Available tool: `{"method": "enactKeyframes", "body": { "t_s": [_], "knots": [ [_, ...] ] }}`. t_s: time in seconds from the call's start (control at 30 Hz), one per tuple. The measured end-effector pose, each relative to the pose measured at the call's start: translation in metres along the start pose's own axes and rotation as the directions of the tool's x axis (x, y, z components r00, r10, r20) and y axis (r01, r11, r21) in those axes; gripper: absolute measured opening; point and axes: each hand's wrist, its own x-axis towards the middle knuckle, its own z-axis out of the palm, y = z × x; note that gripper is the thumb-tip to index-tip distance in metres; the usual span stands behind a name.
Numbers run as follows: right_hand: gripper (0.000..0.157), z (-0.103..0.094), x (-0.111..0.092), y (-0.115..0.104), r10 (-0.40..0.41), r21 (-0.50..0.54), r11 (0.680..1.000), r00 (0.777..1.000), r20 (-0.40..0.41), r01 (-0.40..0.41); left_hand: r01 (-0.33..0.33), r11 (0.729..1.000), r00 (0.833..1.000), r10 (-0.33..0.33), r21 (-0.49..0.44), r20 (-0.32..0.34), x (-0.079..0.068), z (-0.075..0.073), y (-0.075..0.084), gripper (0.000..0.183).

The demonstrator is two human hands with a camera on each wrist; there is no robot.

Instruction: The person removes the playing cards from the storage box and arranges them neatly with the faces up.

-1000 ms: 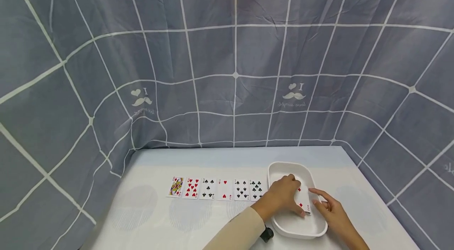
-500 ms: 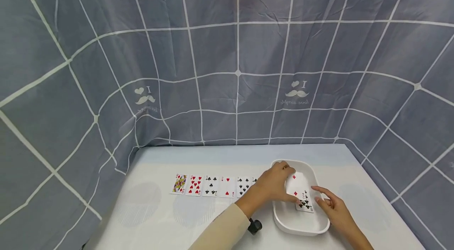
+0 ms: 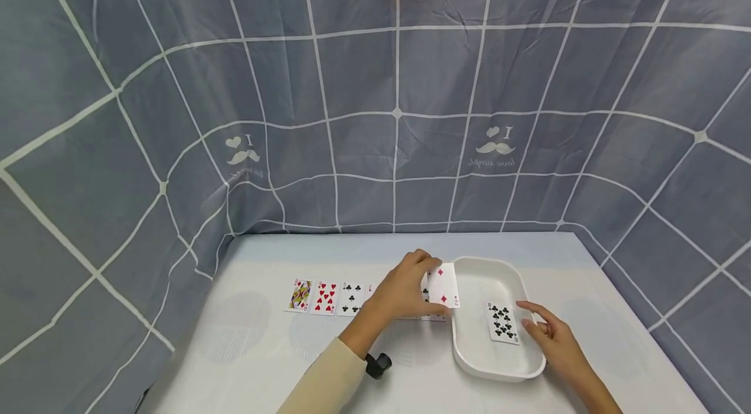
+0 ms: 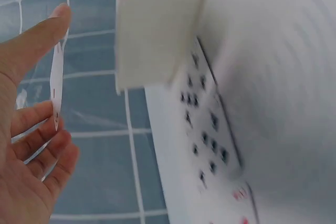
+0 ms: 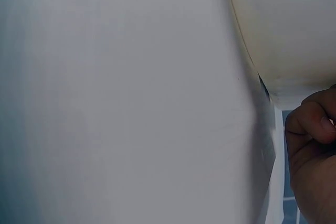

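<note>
In the head view my left hand (image 3: 405, 290) pinches a two of diamonds (image 3: 444, 285) between thumb and fingers, beside the white tray's left rim. The same card (image 4: 56, 85) appears edge-on in the left wrist view. Inside the tray (image 3: 476, 362) lies a clubs card (image 3: 502, 323), face up. My right hand (image 3: 554, 339) holds the tray's right rim, its index finger and thumb tips reaching over it. In the right wrist view, curled fingers show beside the tray wall (image 5: 289, 40). A row of cards starts at the left with a face card (image 3: 300, 295).
A hearts card (image 3: 324, 298) and a five of clubs (image 3: 351, 298) continue the row. My left hand partly covers the cards farther right. A grey curtain with white lines (image 3: 352, 153) stands behind the white table (image 3: 246, 349).
My left hand has lifted the two of diamonds out of the tray and carried it left, uncovering the clubs card. My right hand stays at the tray rim.
</note>
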Motion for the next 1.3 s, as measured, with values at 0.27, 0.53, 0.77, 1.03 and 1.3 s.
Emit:
{"method": "enactKeyframes", "body": {
  "t_s": [0.27, 0.53, 0.77, 1.03, 1.3],
  "knots": [
    [0.04, 0.0, 0.001, -0.003, 0.003, -0.03, 1.0, 1.0, -0.004, -0.003, 0.041, 0.998, 0.998, -0.042, 0.04, 0.036, -0.024, 0.008, -0.027, 0.097],
    [0.042, -0.001, 0.003, -0.002, 0.018, -0.056, 0.998, 1.0, 0.002, -0.018, -0.026, 0.997, 0.997, 0.019, 0.079, 0.081, -0.046, 0.034, -0.029, 0.096],
    [0.043, -0.004, 0.003, -0.004, 0.024, -0.076, 0.997, 1.0, 0.006, -0.024, -0.044, 0.992, 0.995, 0.033, 0.116, 0.093, -0.055, 0.053, -0.022, 0.096],
    [0.043, -0.012, 0.004, -0.003, -0.005, -0.091, 0.996, 1.0, 0.013, 0.006, -0.087, 0.984, 0.992, 0.071, 0.158, 0.104, -0.054, 0.057, -0.014, 0.094],
    [0.045, -0.013, 0.007, 0.003, -0.011, -0.067, 0.998, 1.0, 0.022, 0.012, -0.081, 0.974, 0.988, 0.05, 0.211, 0.147, -0.055, 0.059, -0.008, 0.093]
  ]
}}
